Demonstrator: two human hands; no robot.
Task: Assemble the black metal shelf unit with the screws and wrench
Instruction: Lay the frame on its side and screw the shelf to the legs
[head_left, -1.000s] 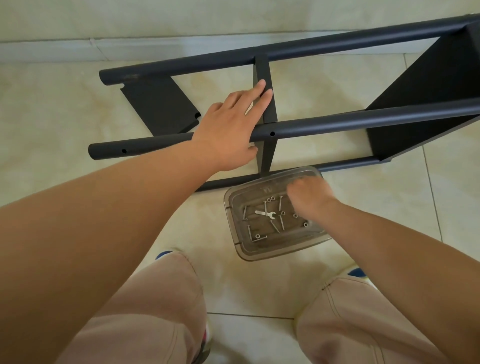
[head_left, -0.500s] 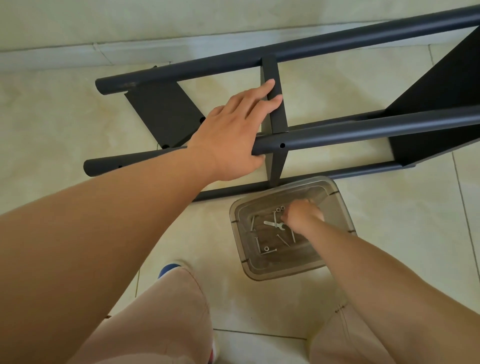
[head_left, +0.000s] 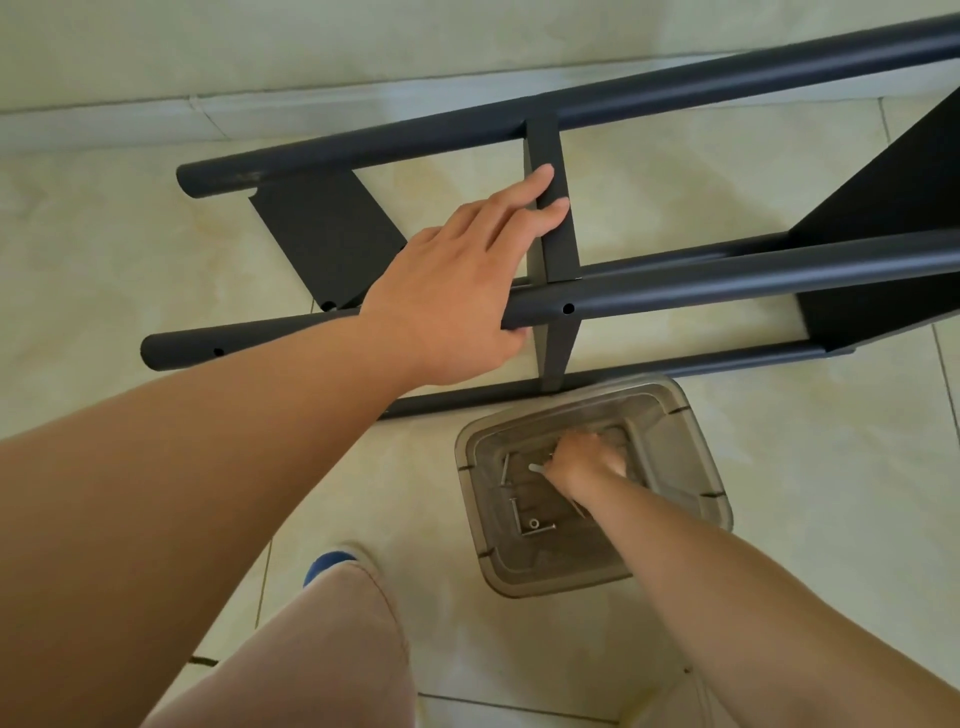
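The black metal shelf unit (head_left: 727, 280) lies on its side on the tile floor. My left hand (head_left: 457, 291) grips its near tube, thumb underneath, with the fingertips resting on the narrow cross panel (head_left: 560, 249). A bare screw hole (head_left: 568, 308) shows in the tube just right of that hand. My right hand (head_left: 587, 460) reaches down into a clear plastic bin (head_left: 691, 467), fingers curled on its bottom beside the silver wrench (head_left: 535, 467). Loose screws (head_left: 535, 526) lie near the hand. What the fingers hold is hidden.
A wide black shelf panel (head_left: 883, 234) stands at the right and a smaller one (head_left: 322, 234) at the left end. The wall's baseboard (head_left: 363, 98) runs behind the frame. My knee (head_left: 322, 649) and a blue shoe tip (head_left: 327, 564) sit close to the bin.
My right hand has sunk deeper into the bin and shifted left over the wrench. My left hand keeps its hold on the near tube.
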